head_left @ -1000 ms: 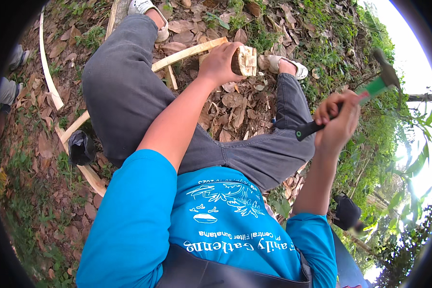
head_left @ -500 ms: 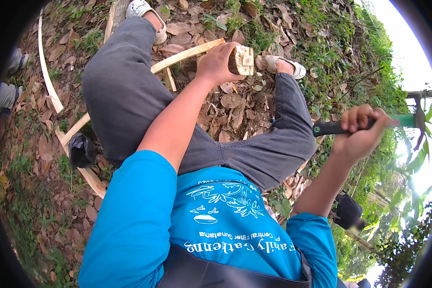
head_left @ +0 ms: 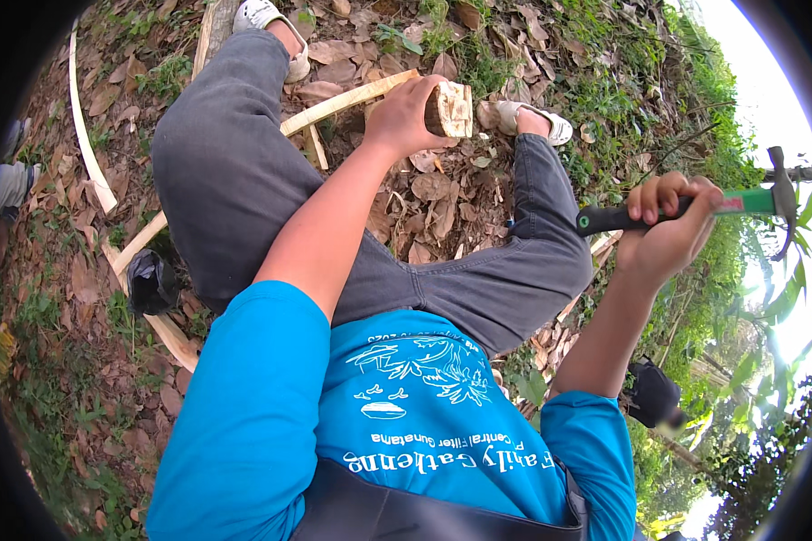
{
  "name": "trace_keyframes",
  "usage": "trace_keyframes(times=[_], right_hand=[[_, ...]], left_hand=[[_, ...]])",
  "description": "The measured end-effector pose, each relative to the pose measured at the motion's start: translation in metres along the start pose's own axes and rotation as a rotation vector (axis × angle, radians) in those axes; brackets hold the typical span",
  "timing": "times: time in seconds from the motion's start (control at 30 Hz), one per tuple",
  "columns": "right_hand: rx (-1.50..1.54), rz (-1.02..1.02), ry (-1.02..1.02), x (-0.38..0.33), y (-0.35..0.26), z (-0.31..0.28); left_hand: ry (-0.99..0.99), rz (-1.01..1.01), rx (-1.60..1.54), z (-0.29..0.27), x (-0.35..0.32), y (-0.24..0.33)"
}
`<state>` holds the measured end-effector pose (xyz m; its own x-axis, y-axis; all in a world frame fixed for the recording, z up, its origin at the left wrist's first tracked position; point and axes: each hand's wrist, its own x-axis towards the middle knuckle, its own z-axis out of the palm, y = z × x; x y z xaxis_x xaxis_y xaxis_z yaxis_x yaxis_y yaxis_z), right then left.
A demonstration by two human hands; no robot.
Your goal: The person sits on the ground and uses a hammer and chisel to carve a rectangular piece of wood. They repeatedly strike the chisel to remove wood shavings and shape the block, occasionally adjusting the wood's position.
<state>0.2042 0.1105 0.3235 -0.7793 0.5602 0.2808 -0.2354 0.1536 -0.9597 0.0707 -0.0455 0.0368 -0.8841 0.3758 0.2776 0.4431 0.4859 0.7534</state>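
My left hand (head_left: pixel 401 119) is wrapped round a wood block (head_left: pixel 455 110) with a rough, pale cut face. The block is between my feet, and a pale wooden strip (head_left: pixel 343 105) runs from beside my left hand toward my left leg. Out to the right, my right hand (head_left: pixel 666 227) is closed on the black grip of a claw hammer (head_left: pixel 745 202). Its shaft is green beyond the grip, and the dark metal head is at the far right end, well apart from the block.
Dry leaves and green plants cover the ground. At the left lie a long pale strip (head_left: pixel 87 144), crossed wooden pieces (head_left: pixel 144 236) and a black plastic bag (head_left: pixel 152 281). Another person's leg (head_left: pixel 11 187) shows at the left edge. A dark cap-like object (head_left: pixel 651 393) is behind my right arm.
My right hand has moved slightly up and left with the hammer, whose head now shows more clearly. My left hand stays on the wood block.
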Motion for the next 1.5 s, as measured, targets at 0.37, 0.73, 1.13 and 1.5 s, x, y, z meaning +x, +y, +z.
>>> trace_keyframes(times=[0.37, 0.73, 1.13, 1.5], right_hand=[[-0.66, 0.545, -0.502, -0.04, 0.126, -0.016], [-0.75, 0.422, -0.519, -0.069, 0.193, -0.028], [-0.811, 0.125, -0.433, -0.058, 0.184, -0.033], [0.256, -0.106, -0.022, -0.012, 0.078, 0.009]], left_hand=[[-0.019, -0.014, -0.021, -0.01, 0.003, 0.005], [0.003, 0.036, 0.013, 0.0, 0.008, 0.009], [-0.112, 0.014, -0.064, -0.004, 0.012, 0.019], [0.008, 0.008, -0.081, -0.02, 0.006, -0.007]])
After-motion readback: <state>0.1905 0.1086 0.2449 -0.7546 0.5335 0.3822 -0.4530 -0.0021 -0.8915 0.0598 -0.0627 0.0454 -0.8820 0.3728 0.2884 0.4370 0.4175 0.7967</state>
